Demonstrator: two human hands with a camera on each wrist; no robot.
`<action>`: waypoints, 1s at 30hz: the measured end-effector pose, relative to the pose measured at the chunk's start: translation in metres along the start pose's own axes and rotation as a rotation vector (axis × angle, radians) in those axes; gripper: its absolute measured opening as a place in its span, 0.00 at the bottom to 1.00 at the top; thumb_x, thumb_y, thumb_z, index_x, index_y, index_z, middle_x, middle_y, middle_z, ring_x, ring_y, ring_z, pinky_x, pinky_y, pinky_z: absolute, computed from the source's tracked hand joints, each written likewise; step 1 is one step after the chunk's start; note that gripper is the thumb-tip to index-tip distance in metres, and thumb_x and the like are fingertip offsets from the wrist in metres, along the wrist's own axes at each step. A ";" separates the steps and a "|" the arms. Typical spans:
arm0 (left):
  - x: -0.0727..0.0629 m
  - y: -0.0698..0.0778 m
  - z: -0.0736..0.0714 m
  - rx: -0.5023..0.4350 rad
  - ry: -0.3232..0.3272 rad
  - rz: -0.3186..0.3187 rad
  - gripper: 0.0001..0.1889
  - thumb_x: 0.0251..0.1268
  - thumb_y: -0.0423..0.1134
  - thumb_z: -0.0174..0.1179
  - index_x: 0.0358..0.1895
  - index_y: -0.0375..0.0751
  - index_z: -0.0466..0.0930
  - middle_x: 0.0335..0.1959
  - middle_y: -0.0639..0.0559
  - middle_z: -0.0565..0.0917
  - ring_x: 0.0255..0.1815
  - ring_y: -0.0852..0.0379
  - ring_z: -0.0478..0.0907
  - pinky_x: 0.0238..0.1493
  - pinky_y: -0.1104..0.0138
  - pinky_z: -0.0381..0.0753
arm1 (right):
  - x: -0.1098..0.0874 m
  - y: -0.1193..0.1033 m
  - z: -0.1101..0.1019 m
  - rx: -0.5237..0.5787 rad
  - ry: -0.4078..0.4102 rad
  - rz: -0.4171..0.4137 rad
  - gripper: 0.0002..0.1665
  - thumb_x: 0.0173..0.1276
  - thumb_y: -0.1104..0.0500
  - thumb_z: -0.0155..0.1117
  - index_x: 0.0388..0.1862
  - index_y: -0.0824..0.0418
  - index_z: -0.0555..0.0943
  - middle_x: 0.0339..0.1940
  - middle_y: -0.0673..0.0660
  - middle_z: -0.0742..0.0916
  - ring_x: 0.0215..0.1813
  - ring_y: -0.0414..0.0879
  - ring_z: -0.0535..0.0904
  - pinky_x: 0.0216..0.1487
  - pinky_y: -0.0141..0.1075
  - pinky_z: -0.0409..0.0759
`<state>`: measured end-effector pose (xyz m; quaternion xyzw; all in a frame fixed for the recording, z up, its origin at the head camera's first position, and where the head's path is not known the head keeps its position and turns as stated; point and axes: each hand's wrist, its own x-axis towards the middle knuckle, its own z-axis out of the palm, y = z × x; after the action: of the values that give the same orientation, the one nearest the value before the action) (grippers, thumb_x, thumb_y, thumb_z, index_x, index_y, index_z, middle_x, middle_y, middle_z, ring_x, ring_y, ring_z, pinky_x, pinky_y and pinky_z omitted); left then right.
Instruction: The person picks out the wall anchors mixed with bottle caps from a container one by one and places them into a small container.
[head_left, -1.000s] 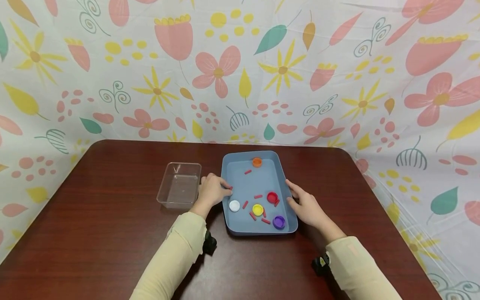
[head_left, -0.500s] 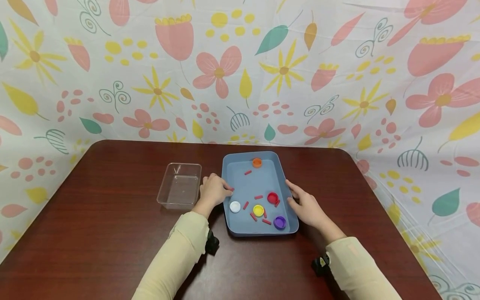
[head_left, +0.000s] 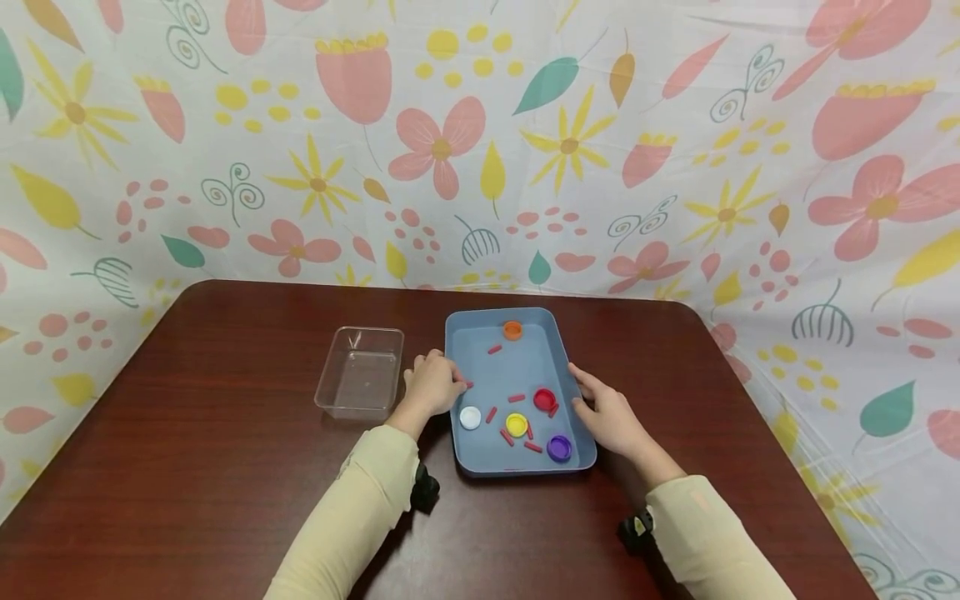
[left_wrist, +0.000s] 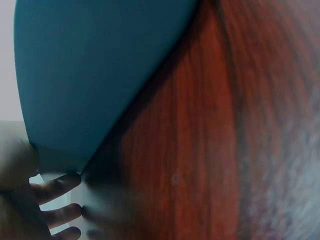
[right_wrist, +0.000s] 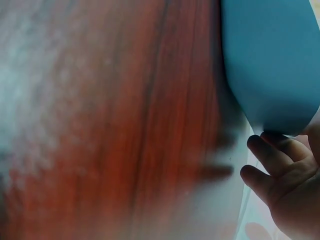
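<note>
A blue rectangular tray lies on the table, holding several round plastic caps and small red sticks. My left hand holds its left wall, the thumb over the rim and the fingers outside. My right hand grips the opposite wall in the same way. Inside are an orange cap, a white cap, a red cap, a yellow cap and a purple cap. One red stick lies right by my left thumb; whether they touch is unclear.
Left of the tray stands a clear plastic box, close to my left hand. The dark wooden table ends at the back against a flower-patterned curtain.
The tray has shifted slightly toward me, with both hands still on its sides. The caps and sticks keep about the same places inside it.
</note>
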<state>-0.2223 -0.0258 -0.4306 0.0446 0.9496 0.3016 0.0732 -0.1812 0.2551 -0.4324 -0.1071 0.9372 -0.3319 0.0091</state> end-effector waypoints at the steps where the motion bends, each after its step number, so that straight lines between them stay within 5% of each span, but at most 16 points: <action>1: 0.000 0.000 0.000 -0.004 -0.006 0.001 0.09 0.63 0.43 0.60 0.26 0.49 0.84 0.64 0.43 0.70 0.65 0.40 0.62 0.59 0.45 0.60 | 0.000 0.000 0.001 -0.001 0.001 0.007 0.34 0.68 0.64 0.55 0.73 0.60 0.60 0.58 0.70 0.79 0.26 0.44 0.80 0.29 0.33 0.75; 4: 0.000 0.001 0.002 -0.034 -0.025 0.002 0.08 0.64 0.43 0.59 0.28 0.49 0.85 0.66 0.43 0.68 0.66 0.40 0.61 0.60 0.46 0.59 | 0.000 0.000 0.002 -0.005 -0.004 0.018 0.34 0.68 0.64 0.55 0.73 0.61 0.60 0.57 0.70 0.80 0.23 0.41 0.76 0.28 0.32 0.73; 10: 0.000 0.001 0.004 -0.091 -0.016 0.029 0.08 0.65 0.43 0.59 0.30 0.49 0.86 0.68 0.41 0.67 0.69 0.39 0.58 0.59 0.45 0.58 | 0.001 -0.002 0.003 -0.008 -0.011 0.029 0.35 0.68 0.64 0.56 0.72 0.63 0.60 0.57 0.70 0.80 0.33 0.45 0.79 0.30 0.33 0.74; 19: 0.000 0.000 0.003 -0.167 -0.015 0.038 0.08 0.65 0.44 0.59 0.28 0.49 0.83 0.72 0.40 0.59 0.72 0.38 0.54 0.61 0.43 0.54 | 0.003 -0.003 0.004 -0.008 0.002 0.038 0.35 0.67 0.64 0.56 0.73 0.62 0.60 0.58 0.71 0.79 0.21 0.42 0.71 0.23 0.33 0.70; 30: -0.003 -0.005 0.006 -0.271 0.008 0.080 0.08 0.66 0.43 0.58 0.30 0.47 0.82 0.74 0.41 0.54 0.73 0.36 0.50 0.62 0.42 0.52 | 0.002 -0.003 0.006 -0.024 0.026 0.054 0.34 0.67 0.64 0.56 0.72 0.62 0.61 0.60 0.70 0.78 0.21 0.43 0.69 0.22 0.33 0.68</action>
<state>-0.2186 -0.0274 -0.4380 0.0711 0.8980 0.4297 0.0628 -0.1816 0.2483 -0.4351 -0.0775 0.9437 -0.3215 0.0043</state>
